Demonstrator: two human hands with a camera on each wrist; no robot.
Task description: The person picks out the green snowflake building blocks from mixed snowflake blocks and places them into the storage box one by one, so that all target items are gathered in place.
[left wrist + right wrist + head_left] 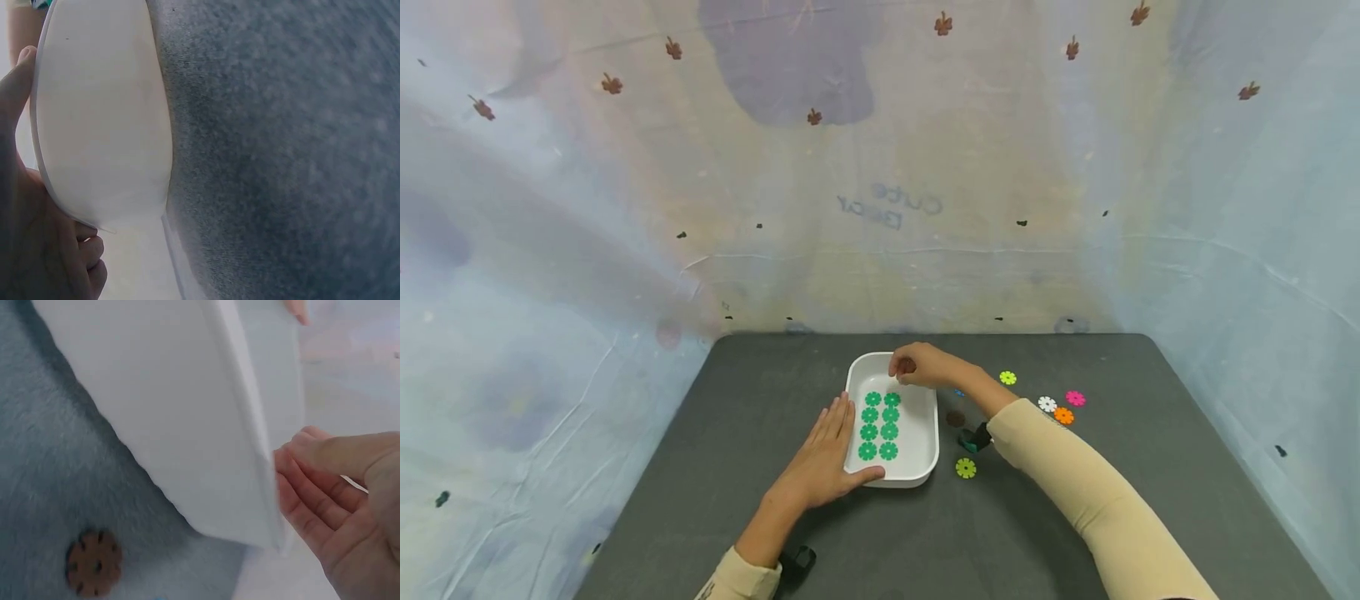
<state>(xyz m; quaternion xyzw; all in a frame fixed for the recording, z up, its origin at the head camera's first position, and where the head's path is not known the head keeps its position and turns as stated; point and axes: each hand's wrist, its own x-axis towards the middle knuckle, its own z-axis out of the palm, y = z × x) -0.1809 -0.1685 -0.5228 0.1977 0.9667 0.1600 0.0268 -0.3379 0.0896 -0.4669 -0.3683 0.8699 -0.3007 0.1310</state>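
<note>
A white rectangular tray (917, 454) stands on the dark table with several green notched discs (889, 431) in two columns inside it. My left hand (823, 462) rests along the tray's left rim, its fingers extended and its thumb over the near edge. Over the tray's far right corner is my right hand (928, 367), with thumb and fingertips drawn together. In the right wrist view the tray wall hides whatever lies beyond those fingertips, so I cannot tell whether they hold something. Just right of the tray lies a brown notched disc (94, 562).
A lime disc (966, 468) lies near right of the tray. Farther right are a yellow disc (1008, 377), a white disc (1047, 404), an orange disc (1063, 415) and a pink disc (1076, 398). A printed sheet (1000, 167) hangs behind the table.
</note>
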